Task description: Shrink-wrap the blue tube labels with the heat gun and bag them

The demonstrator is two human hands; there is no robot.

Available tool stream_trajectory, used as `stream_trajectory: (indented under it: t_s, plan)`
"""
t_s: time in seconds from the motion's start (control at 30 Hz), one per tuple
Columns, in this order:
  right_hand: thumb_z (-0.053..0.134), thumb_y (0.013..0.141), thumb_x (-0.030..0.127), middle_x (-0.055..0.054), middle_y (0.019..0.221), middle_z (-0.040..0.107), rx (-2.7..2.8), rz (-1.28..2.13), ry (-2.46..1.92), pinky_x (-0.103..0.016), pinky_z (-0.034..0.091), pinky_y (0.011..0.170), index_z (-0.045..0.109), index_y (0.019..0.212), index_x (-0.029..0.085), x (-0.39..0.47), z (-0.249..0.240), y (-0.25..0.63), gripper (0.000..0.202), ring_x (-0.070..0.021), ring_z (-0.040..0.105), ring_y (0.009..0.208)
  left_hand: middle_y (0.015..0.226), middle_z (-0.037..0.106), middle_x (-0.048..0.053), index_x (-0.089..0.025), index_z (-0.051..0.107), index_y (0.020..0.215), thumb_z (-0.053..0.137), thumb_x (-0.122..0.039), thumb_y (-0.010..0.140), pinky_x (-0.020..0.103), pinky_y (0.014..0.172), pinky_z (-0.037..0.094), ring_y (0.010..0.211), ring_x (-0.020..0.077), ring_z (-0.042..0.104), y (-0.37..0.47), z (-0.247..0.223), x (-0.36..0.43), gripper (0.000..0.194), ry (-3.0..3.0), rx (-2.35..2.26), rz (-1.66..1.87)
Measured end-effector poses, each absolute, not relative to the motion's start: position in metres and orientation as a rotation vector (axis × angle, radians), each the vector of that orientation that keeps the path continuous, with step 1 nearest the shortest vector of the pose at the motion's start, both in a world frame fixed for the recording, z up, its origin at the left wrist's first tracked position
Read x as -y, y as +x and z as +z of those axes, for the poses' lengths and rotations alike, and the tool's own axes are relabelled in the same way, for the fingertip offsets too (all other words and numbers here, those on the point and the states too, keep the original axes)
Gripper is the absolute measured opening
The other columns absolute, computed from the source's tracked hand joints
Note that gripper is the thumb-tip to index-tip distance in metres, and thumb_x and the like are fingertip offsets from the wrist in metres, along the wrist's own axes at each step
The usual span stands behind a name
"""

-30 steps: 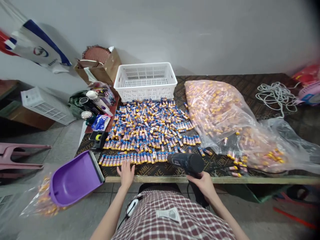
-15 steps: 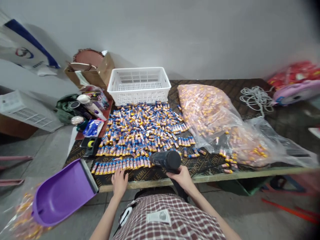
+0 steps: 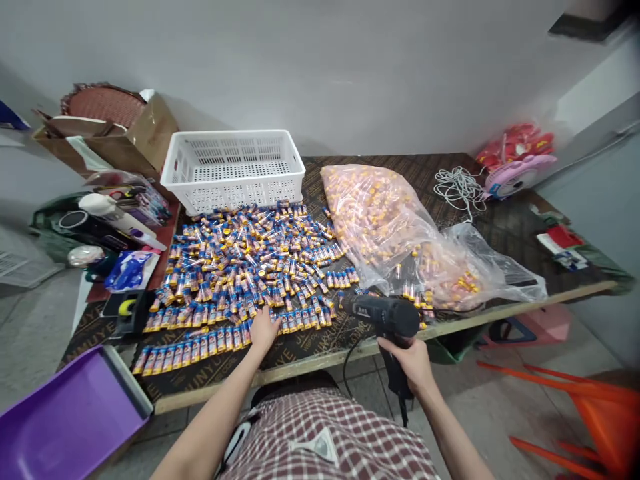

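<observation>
Many small bottles [image 3: 240,247] with blue and yellow ends lie in a loose pile on the dark table, and a row of them [image 3: 195,348] stands side by side along the front. My left hand [image 3: 264,328] rests at this front row, fingers over the bottles; whether it grips one is hidden. Wrapped round the handle of a black heat gun [image 3: 383,313] is my right hand [image 3: 407,360]. The gun's nozzle points left, towards the right end of the bottles. A large clear bag [image 3: 375,207] full of similar bottles lies behind it.
A white basket [image 3: 235,167] stands behind the pile. Bottles, a cup and a tape dispenser [image 3: 129,310] are at the left, above a purple dustpan [image 3: 70,420]. White cord [image 3: 460,190] and a pink fan [image 3: 520,177] sit at the back right. An orange chair [image 3: 600,413] is below right.
The view has turned to the right. My left hand has moved right along the front row, and my right hand has carried the heat gun right, nearer the clear bag.
</observation>
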State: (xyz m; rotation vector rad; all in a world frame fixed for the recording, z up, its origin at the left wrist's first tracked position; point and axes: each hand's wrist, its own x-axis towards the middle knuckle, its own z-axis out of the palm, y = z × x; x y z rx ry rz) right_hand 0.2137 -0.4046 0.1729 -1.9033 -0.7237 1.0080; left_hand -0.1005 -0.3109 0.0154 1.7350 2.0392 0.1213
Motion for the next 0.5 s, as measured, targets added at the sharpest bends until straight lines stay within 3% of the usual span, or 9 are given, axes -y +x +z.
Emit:
stream_trajectory:
  t_s: [0.2,0.37,0.5]
  plan:
    - [0.08,0.045,0.033,-0.012,0.081,0.072,0.674,0.967,-1.859,-0.039,0.053,0.071,0.071,0.077,0.01,0.392,0.163,0.237,0.041,-0.0255,0.066,0.072,0.087,0.064,0.012,-0.015,0.049,0.111,0.054,-0.026,0.075,0.031,0.067,0.043,0.08,0.0252,0.062,-0.101,0.019,0.298,0.038,1.63,-2.147,0.116]
    - [0.079,0.05,0.034,-0.013,0.086,0.072,0.81,1.182,-1.862,-0.04,0.052,0.076,0.072,0.081,0.011,0.401,0.158,0.236,0.04,-0.0274,0.067,0.078,0.108,0.057,0.015,-0.013,0.04,0.123,0.05,-0.037,0.079,0.037,0.082,0.043,0.103,0.0273,0.054,-0.113,0.036,0.292,0.051,1.652,-2.347,0.397]
    - [0.078,0.052,0.033,-0.013,0.086,0.072,0.897,1.324,-1.798,-0.039,0.052,0.073,0.072,0.082,0.011,0.403,0.157,0.217,0.038,-0.0274,0.066,0.077,0.103,0.056,0.014,-0.012,0.05,0.116,0.044,-0.032,0.083,0.04,0.086,0.042,0.101,0.0269,0.052,-0.119,0.035,0.302,0.039,1.758,-2.328,0.604]
